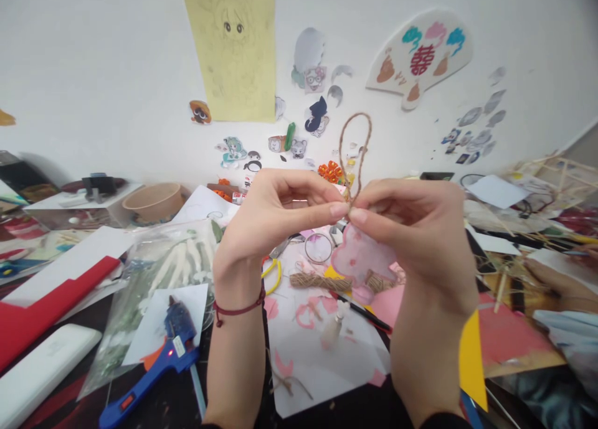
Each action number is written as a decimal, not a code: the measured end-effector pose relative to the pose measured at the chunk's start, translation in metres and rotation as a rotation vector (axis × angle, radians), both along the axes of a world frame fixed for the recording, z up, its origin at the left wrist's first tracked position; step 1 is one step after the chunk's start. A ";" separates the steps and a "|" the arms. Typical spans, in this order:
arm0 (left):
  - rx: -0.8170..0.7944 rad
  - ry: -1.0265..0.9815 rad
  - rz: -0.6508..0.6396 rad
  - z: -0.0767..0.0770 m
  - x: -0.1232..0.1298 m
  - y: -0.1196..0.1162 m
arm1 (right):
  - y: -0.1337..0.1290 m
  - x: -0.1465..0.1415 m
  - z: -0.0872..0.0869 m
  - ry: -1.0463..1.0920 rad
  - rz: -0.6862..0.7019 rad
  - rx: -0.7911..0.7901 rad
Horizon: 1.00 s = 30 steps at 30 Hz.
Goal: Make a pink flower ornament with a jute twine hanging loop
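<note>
My left hand (pixel 299 205) and my right hand (pixel 402 217) meet in the middle of the view, above the desk. Both pinch a brown twine loop (pixel 342 144) at its lower end, thumbs and fingertips almost touching. The loop stands up above the fingertips. Below them hangs a pink cutout (pixel 362 258) with a wavy edge and small darker marks, partly covered by my right hand. Fingers hide the spot where twine and cutout join. Beneath, a bundle of twine (pixel 320 282) lies on the desk near a small glass bottle (pixel 332 329).
A blue glue gun (pixel 175 348) with a lit red light lies at the left on white paper. Yellow-handled scissors (pixel 273 276) lie behind my left wrist. White paper (pixel 299 379) holds pink scraps. A clay-coloured bowl (pixel 154 202) stands back left. Another person's hand (pixel 560 286) is at far right.
</note>
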<state>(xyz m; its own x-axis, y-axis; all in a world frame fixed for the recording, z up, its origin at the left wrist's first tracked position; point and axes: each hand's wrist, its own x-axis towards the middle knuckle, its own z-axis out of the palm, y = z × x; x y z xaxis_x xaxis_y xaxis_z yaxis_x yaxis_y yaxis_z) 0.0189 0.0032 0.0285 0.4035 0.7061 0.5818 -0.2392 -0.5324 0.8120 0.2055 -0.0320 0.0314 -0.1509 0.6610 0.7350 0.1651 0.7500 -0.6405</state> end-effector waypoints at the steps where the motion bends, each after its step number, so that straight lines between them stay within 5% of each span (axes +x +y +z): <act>1: 0.003 -0.001 0.012 0.000 0.000 0.000 | 0.000 0.000 0.000 -0.003 -0.014 0.010; 12: 0.065 0.004 0.170 0.002 0.002 -0.008 | -0.006 -0.007 -0.004 -0.034 -0.210 0.119; 22: 0.083 -0.026 0.178 0.003 0.002 -0.011 | -0.009 -0.012 -0.005 -0.019 -0.221 0.157; 30: 0.067 -0.083 0.015 -0.002 -0.001 0.002 | -0.003 -0.012 -0.005 0.043 -0.183 0.088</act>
<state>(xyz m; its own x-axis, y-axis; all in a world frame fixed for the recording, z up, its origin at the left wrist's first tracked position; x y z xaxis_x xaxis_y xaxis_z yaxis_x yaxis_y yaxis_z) 0.0175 0.0056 0.0267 0.3417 0.6704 0.6586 -0.2953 -0.5888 0.7524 0.1935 -0.0352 0.0268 -0.0017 0.6073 0.7945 0.2774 0.7636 -0.5831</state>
